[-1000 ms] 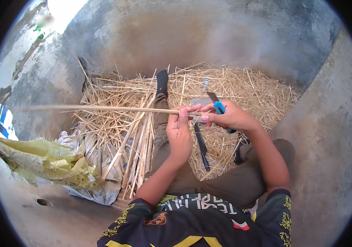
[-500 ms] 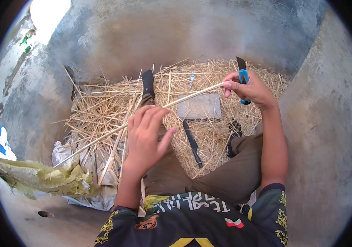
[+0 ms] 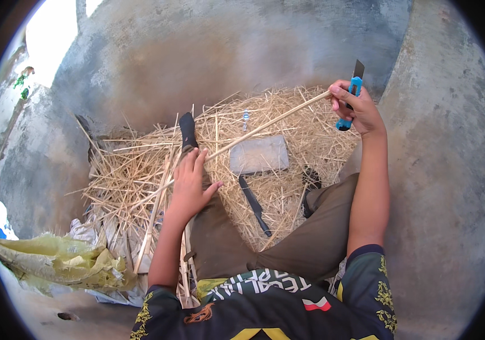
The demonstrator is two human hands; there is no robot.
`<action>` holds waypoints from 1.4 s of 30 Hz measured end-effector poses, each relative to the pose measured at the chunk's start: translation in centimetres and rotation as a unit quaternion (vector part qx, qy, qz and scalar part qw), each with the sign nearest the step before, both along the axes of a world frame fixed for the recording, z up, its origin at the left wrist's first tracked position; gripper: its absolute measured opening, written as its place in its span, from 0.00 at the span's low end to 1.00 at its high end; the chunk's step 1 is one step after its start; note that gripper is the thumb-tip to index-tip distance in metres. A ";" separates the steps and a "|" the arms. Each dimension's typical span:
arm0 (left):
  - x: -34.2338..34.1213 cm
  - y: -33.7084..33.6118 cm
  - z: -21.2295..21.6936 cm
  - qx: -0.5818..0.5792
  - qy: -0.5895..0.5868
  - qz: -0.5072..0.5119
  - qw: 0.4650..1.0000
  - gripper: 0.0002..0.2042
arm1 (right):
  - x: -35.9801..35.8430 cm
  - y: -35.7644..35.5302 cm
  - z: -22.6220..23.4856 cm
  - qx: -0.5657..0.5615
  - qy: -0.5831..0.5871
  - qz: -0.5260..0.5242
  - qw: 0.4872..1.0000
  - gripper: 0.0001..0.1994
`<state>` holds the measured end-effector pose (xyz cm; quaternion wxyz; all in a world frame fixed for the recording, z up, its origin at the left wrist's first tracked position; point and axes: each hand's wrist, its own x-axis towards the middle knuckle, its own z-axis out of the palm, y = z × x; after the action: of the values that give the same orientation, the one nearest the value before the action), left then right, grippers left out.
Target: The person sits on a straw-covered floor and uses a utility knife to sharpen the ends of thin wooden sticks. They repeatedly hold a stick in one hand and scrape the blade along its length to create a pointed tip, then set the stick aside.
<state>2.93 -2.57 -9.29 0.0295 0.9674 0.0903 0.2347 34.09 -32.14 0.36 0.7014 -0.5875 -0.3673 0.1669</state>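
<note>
Sitting on a bare concrete floor [image 3: 441, 187], grey and mottled with stains, the person works with legs stretched out over a wide bed of loose straw [image 3: 288, 113] and split cane offcuts. A rough cement wall [image 3: 225, 45] rises just behind the straw, and a bright opening shows at the upper left of the view. The right hand [image 3: 356, 107] is raised and closed around a blue-handled utility knife [image 3: 351, 96], blade extended and pointing upward; the same hand pinches the upper end of a long thin bamboo strip [image 3: 265, 126]. That strip runs diagonally down and left across the straw to the left hand [image 3: 188, 184], which is open, fingers spread and loosely extended, with the strip passing just under the fingertips; firm contact cannot be confirmed. A flat grey rectangular stone [image 3: 259, 154] lies on the straw between the two hands, just below the strip. A dark long-bladed knife [image 3: 254, 205] lies beside the left knee, on the straw. A small pale blue object [image 3: 246, 118] sits near the stone, too small to identify. Crumpled yellow sacking [image 3: 55, 263] lies at the lower left, well apart from the work.
</note>
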 end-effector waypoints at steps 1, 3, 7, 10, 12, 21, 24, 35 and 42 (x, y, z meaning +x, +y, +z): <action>0.3 -0.2 0.1 0.010 -0.021 -0.006 1.000 0.36 | -0.2 -0.2 0.3 0.005 -0.006 0.003 1.000 0.11; 0.7 -1.0 0.6 0.027 -0.060 -0.021 0.998 0.32 | -0.1 -0.7 0.3 0.045 0.004 0.008 0.999 0.11; 0.4 -3.2 2.7 -0.358 0.167 -0.111 0.912 0.11 | 1.0 -0.3 -0.5 0.043 0.016 -0.125 0.991 0.16; -0.6 -5.2 2.4 -0.401 0.109 -0.146 0.898 0.11 | 0.4 2.9 -2.0 0.021 -0.172 -0.366 0.914 0.20; -1.5 -6.3 2.2 -0.441 0.101 -0.123 0.883 0.10 | -1.4 3.8 -1.4 -0.020 -0.239 -0.424 0.873 0.21; -2.2 -10.1 0.8 -0.635 0.048 -0.096 0.765 0.10 | -2.8 6.3 -3.2 -0.010 -0.322 -0.413 0.852 0.14; -1.7 -11.3 0.3 -0.608 0.011 -0.087 0.789 0.11 | -5.1 7.2 -2.8 -0.185 -0.368 -0.310 0.857 0.12; -0.9 -14.1 1.0 -0.400 -0.090 0.021 0.912 0.09 | -5.4 9.7 -4.9 -0.260 -0.493 -0.337 0.759 0.23; -2.1 -15.4 -0.6 -0.287 -0.072 0.003 0.955 0.07 | -2.1 7.6 -2.0 -0.365 -0.389 -0.373 0.759 0.28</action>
<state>0.85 -17.98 -9.88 0.3117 0.8986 0.1540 0.2677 31.96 -24.55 -1.66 0.2379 -0.9039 -0.2713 -0.2295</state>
